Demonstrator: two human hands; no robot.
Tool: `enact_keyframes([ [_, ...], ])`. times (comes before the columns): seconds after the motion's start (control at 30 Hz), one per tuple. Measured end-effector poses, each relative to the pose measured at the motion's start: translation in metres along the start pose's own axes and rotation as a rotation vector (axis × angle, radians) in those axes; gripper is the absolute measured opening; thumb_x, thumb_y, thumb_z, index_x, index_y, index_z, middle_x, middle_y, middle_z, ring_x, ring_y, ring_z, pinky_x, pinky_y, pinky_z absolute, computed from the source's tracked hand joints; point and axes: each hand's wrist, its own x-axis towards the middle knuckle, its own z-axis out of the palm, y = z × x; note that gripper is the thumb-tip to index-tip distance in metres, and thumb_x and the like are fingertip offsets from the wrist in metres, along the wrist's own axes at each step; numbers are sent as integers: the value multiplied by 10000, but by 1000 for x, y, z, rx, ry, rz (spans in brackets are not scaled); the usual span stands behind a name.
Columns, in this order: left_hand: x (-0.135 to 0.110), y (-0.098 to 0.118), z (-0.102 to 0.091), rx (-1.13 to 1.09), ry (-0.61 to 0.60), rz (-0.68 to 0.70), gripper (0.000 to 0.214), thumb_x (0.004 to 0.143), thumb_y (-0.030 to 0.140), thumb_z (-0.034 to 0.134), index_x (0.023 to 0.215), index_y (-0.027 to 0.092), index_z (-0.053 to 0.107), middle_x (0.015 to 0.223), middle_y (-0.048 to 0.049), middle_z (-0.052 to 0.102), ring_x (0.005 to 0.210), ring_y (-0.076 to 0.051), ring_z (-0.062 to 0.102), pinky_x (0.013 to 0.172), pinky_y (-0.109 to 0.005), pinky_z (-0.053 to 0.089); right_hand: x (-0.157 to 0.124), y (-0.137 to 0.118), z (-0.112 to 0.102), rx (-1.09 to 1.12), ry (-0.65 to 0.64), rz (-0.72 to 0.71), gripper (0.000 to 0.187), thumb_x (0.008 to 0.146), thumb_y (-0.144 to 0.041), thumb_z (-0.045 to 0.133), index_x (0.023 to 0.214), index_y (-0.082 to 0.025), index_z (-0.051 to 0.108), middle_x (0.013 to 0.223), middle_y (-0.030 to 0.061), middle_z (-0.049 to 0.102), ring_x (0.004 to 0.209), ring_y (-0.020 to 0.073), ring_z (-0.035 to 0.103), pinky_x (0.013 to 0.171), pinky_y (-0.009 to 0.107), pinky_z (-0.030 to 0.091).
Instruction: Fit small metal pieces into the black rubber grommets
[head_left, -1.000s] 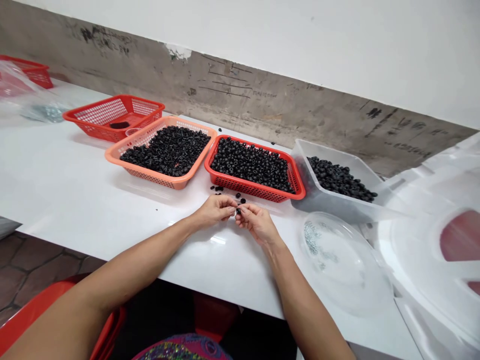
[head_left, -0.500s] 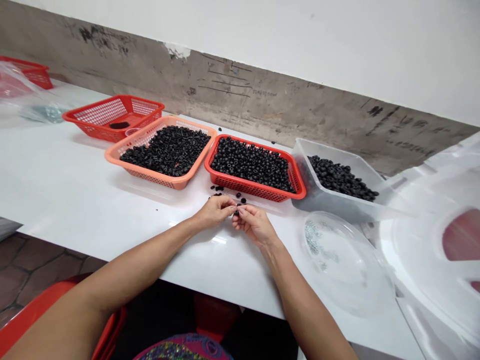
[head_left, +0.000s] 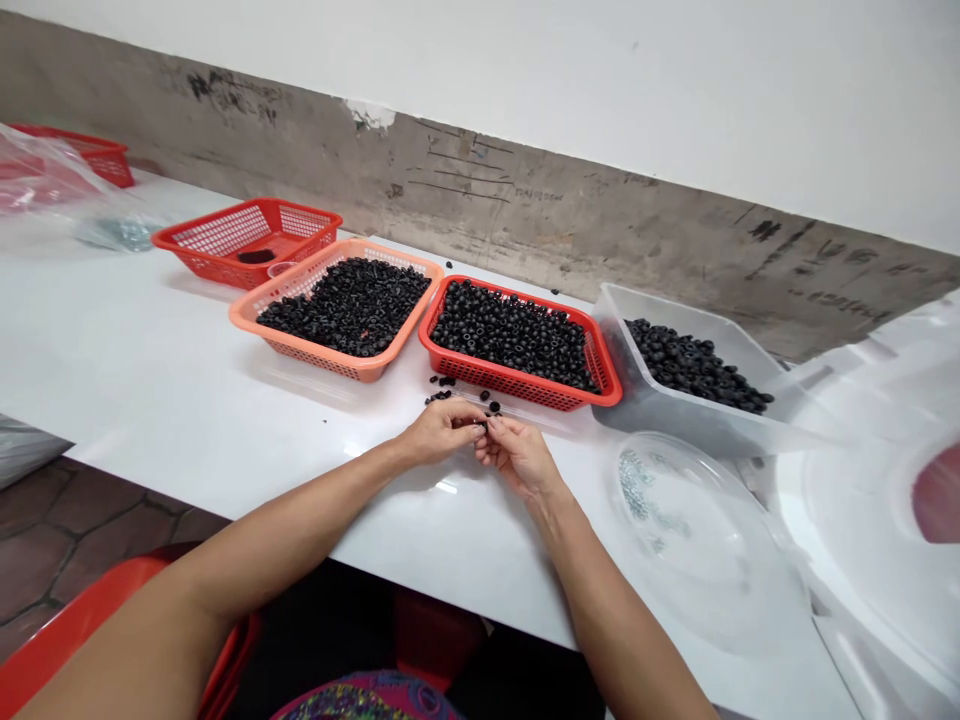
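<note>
My left hand (head_left: 442, 430) and my right hand (head_left: 519, 455) meet on the white table (head_left: 150, 370), fingertips pinched together around a small black ring (head_left: 486, 427) that they mostly hide. A few loose black rings (head_left: 442, 382) lie on the table just beyond my fingers. Behind them stand an orange basket (head_left: 255, 312) of black rings, a red basket (head_left: 607, 375) of black beads and a clear tub (head_left: 675, 420) with more black pieces.
A second red basket (head_left: 187, 240), nearly bare, sits at the far left. A clear plastic dish (head_left: 712, 560) with small metal bits lies right of my right hand. Clear bags (head_left: 52, 200) lie at the far left, white plastic covers (head_left: 885, 520) at the right. A grey wall runs behind.
My fingertips have closed tighter together around the small piece. The camera has shifted slightly, so everything sits a little to the right and lower.
</note>
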Motion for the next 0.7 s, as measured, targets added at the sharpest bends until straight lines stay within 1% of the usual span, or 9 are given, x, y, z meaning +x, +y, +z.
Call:
enact_keyframes([
  [0.07,3,0,-6,-35,45,-8,159,749,253,593,809,131,674,733,-41,606,684,-130,546,644,-245,429,-1,-1,1,-43,11,-3,311,682,-426,721,743,-128,659,615,42,663,508,118,596,466,214,437],
  [0.17,9,-2,-22,-44,225,-48,161,734,271,600,800,131,644,723,-21,592,670,-123,526,634,-238,414,-2,-3,0,-103,79,-53,353,701,-452,693,822,-122,657,639,45,669,538,125,611,491,221,442],
  [0.23,13,-6,-32,-35,315,-96,167,757,279,556,803,132,620,670,3,563,616,-110,494,599,-230,394,-2,-5,-2,-139,135,-93,355,701,-454,687,816,-120,650,622,36,659,526,117,598,491,222,435],
  [0.3,17,-12,-39,17,359,-118,174,788,272,499,794,133,602,655,12,546,604,-108,484,594,-230,387,-1,-6,-5,-171,171,-117,344,703,-452,678,796,-122,643,610,28,650,514,110,584,486,221,428],
  [0.37,19,-18,-43,113,365,-119,190,813,263,453,789,135,592,665,11,542,620,-114,489,607,-235,390,0,-6,-6,-200,192,-129,335,703,-451,669,785,-128,638,606,22,645,508,108,576,482,222,424],
  [0.43,19,-23,-45,223,341,-128,210,831,258,421,800,138,591,676,7,544,644,-124,500,622,-241,395,0,-6,-6,-234,201,-135,331,699,-452,664,774,-132,635,602,19,642,504,107,569,479,225,423],
  [0.57,18,-27,-45,404,240,-186,228,841,251,401,827,148,605,713,-6,577,702,-144,528,670,-253,403,0,-6,-6,-289,204,-143,315,703,-440,646,769,-133,631,600,17,637,502,105,564,476,226,421],
  [0.7,15,-24,-45,470,137,-236,205,821,249,419,787,155,597,717,-10,587,711,-149,535,676,-254,400,2,-4,-7,-345,209,-149,260,736,-394,597,773,-139,628,607,13,631,509,108,564,490,231,425],
])
